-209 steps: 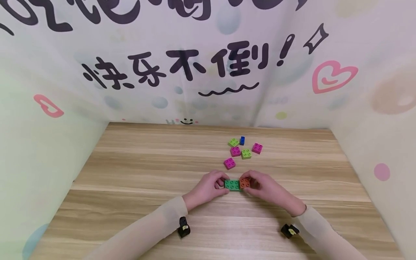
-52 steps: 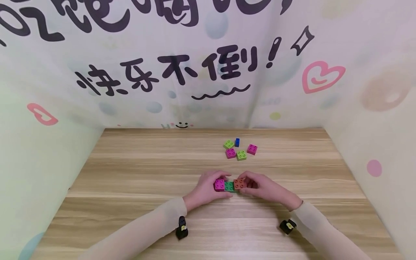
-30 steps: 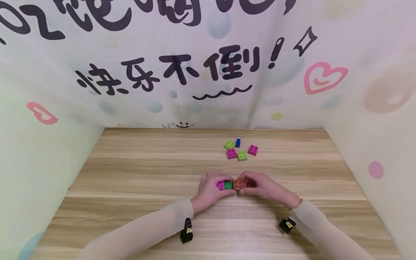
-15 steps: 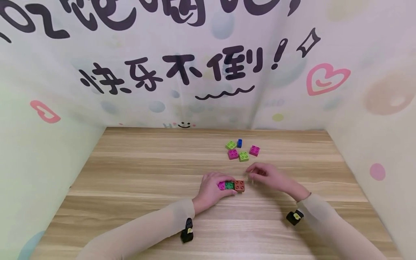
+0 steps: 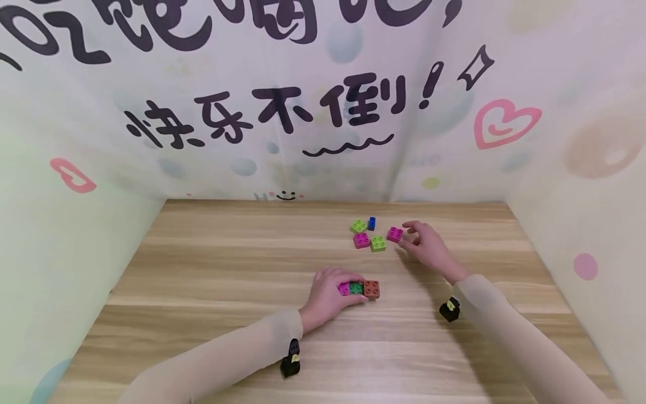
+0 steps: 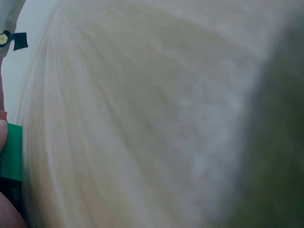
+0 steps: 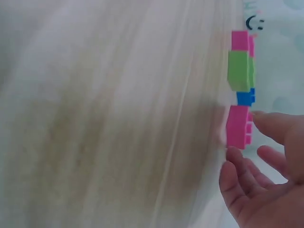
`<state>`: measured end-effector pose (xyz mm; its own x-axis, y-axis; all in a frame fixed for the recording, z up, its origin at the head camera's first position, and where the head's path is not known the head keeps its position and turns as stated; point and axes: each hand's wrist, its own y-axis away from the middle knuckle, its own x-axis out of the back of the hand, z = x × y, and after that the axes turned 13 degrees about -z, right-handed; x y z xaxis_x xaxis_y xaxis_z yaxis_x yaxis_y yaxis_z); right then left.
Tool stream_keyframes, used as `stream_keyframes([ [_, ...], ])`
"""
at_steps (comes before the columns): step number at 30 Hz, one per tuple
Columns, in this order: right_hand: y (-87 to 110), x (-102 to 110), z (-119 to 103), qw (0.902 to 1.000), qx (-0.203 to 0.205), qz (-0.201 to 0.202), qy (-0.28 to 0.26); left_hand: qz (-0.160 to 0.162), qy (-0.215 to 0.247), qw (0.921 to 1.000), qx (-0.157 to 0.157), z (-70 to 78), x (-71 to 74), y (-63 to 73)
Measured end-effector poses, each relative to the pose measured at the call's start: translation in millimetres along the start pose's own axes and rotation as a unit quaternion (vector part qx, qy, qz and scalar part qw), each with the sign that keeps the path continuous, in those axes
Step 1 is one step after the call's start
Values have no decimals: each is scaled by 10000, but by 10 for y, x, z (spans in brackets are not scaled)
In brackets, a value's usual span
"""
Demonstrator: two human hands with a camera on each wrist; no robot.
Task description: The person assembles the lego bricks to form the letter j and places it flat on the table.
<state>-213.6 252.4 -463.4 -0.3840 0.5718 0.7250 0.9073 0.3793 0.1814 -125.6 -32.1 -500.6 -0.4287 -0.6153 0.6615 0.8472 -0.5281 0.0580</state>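
My left hand [image 5: 327, 296] grips a joined row of toy building bricks on the table. In it, a green brick [image 5: 356, 288] carries an orange-brown brick [image 5: 372, 289] at its right end and a magenta brick [image 5: 344, 289] at its left, partly covered by the fingers. The left wrist view shows the green brick [image 6: 11, 154] at its left edge. Farther back, my right hand [image 5: 430, 250] reaches to a loose magenta brick [image 5: 395, 234]. In the right wrist view, thumb and fingers are spread beside that brick [image 7: 237, 127], not closed on it.
Left of the loose magenta brick lie two lime green bricks [image 5: 378, 243], a small blue brick [image 5: 372, 224] and another magenta brick [image 5: 361, 240]. A printed white cloth [image 5: 287, 168] hangs behind the wooden table [image 5: 227, 252], with walls at both sides.
A magenta brick from the table has joined the green one. The right hand has let go of the orange-brown brick and moved back and right to the loose magenta brick; the left hand keeps its grip.
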Motion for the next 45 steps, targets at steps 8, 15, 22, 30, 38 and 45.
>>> stream_keyframes([
  [8, -95, -6, 175, 9998, -129, -18, 142, -92, -55, 9999, -82, 51, -20, -30],
  [15, -152, -49, 181, 9999, -157, -53, 38, -56, -78, 9999, -48, 26, -37, -15],
  [22, -106, -75, 190, 9997, -191, -61, 107, -44, -95, 9999, -57, 9, -44, -9],
  [30, 3, -90, 60, 9994, -114, -333, -19, 15, -11, 10000, -29, -16, -30, 10],
  [38, 187, -130, -80, 9978, 95, -660, 28, 10, 1, 10000, -5, -44, -35, 12],
  [45, 351, -158, -156, 9978, 424, -470, 180, 30, -34, 10000, -11, -50, -35, 5],
])
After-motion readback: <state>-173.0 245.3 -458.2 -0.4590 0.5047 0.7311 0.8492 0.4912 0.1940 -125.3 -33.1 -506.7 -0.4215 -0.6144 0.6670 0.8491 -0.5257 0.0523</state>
